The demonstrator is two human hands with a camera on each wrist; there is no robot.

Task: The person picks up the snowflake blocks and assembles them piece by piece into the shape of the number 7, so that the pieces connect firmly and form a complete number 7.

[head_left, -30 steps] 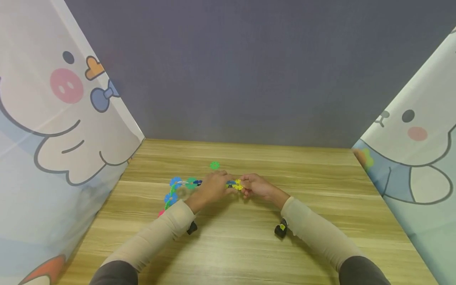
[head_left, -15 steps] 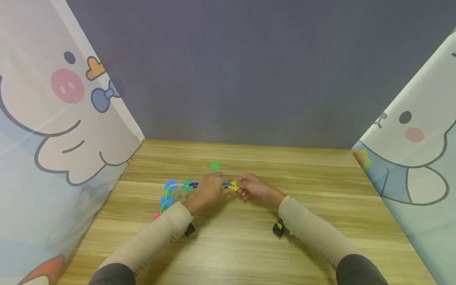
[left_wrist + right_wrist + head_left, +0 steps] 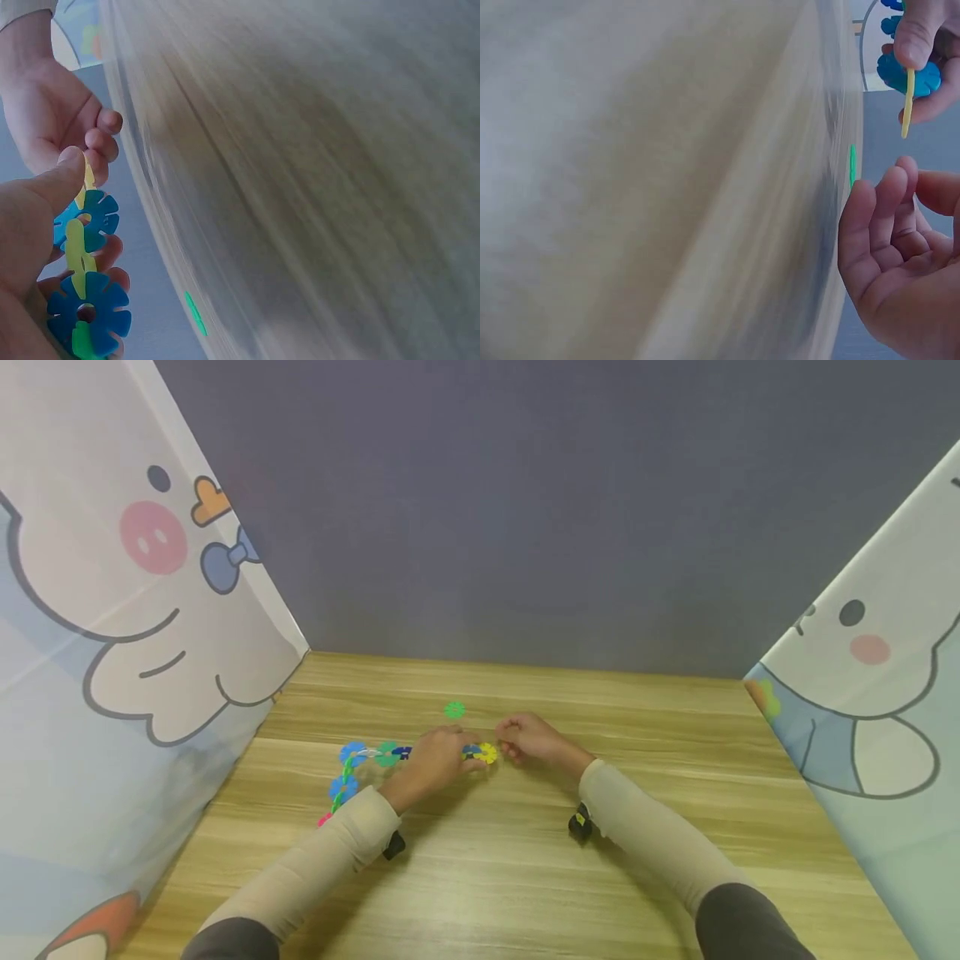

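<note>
My left hand (image 3: 435, 762) grips a chain of interlocking snowflake discs near its right end. A yellow disc (image 3: 488, 753) ends the chain, just beyond the left thumb. In the left wrist view, a blue disc (image 3: 109, 307) and more blue and yellow discs lie along the fingers. The rest of the chain runs left through a teal disc (image 3: 387, 754) and bends toward the body at a blue disc (image 3: 352, 754); the left sleeve hides its near part. My right hand (image 3: 534, 740) is a little right of the yellow disc, fingers loosely bent, holding nothing.
A loose green snowflake disc (image 3: 454, 710) lies on the wooden table (image 3: 637, 710) beyond the left hand. A grey wall (image 3: 525, 527) rises at the back, with cartoon-printed panels (image 3: 225, 652) on both sides.
My right hand has let go of the yellow disc and drawn slightly away from it. The left hand and the chain have shifted a little to the left.
</note>
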